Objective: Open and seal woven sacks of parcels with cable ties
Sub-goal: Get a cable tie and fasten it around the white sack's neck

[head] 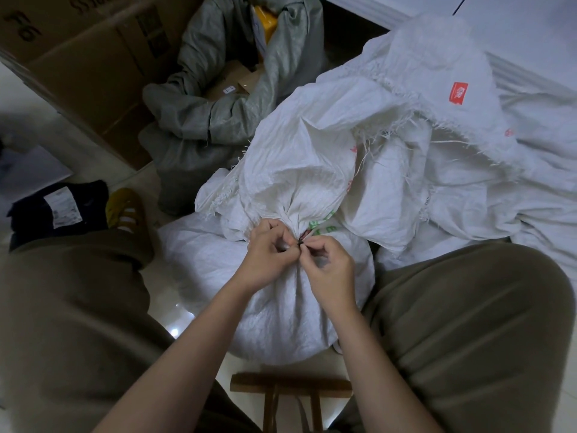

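Note:
A full white woven sack [218, 276] lies on the floor between my knees, its neck gathered into a tight bunch. My left hand [268, 254] and my right hand [327, 267] meet at that bunched neck, fingers curled. Between their fingertips sits a small dark cable tie [301, 242], which both hands pinch. Most of the tie is hidden by my fingers and the folds. The loose mouth of the sack [296, 170] flares out beyond the neck.
More white sacks [452, 135] are piled at the right. A grey woven sack [218, 98] with brown parcels stands open behind, beside a large cardboard box [78, 57]. A dark parcel [59, 210] lies at the left. A wooden stool [290, 389] is under me.

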`<state>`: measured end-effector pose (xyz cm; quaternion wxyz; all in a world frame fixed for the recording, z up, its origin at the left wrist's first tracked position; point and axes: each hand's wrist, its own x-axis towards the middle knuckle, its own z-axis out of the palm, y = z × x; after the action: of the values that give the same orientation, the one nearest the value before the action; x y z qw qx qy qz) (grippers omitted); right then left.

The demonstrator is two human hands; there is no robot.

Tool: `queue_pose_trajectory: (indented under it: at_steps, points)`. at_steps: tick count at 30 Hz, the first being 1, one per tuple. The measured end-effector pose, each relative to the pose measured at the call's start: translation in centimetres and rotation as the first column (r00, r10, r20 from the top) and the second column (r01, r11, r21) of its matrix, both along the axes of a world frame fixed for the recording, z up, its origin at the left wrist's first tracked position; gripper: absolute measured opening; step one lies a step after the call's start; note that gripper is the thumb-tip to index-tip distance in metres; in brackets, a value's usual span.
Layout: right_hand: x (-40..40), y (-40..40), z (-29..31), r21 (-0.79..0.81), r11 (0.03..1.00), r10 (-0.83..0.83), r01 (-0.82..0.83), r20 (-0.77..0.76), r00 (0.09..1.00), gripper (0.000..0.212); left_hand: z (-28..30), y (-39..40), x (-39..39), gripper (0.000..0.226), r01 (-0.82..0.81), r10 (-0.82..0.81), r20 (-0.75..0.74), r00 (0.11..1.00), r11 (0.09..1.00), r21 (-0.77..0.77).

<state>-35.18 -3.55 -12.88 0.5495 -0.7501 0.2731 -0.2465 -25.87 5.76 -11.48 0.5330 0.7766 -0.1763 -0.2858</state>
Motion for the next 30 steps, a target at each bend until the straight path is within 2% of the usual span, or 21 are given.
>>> queue_pose_trajectory:
  at_steps: [9,19,25,30]
  points:
    - [-0.3,0.2,0.5,-0.012,1.000,0.005,-0.005,0.029,1.000,0.005,0.3,0.0,0.1,0.004,0.013,-0.013,-0.036,0.999,1.000,-0.024]
    - [0.1,-0.2,0.5,-0.015,0.999,0.033,-0.033,-0.035,0.999,0.004,-0.1,0.2,-0.1,0.005,0.005,-0.007,-0.071,0.997,0.999,-0.033]
    - [-0.3,0.1,0.9,-0.099,0.995,0.023,-0.023,-0.001,1.000,0.007,0.0,0.3,0.2,0.004,-0.002,0.001,-0.055,0.999,1.000,-0.021]
    - [-0.1,-0.3,0.9,-0.131,0.990,0.048,-0.055,-0.057,0.997,0.003,-0.1,0.3,0.0,0.005,0.006,-0.008,-0.052,0.999,0.999,-0.037]
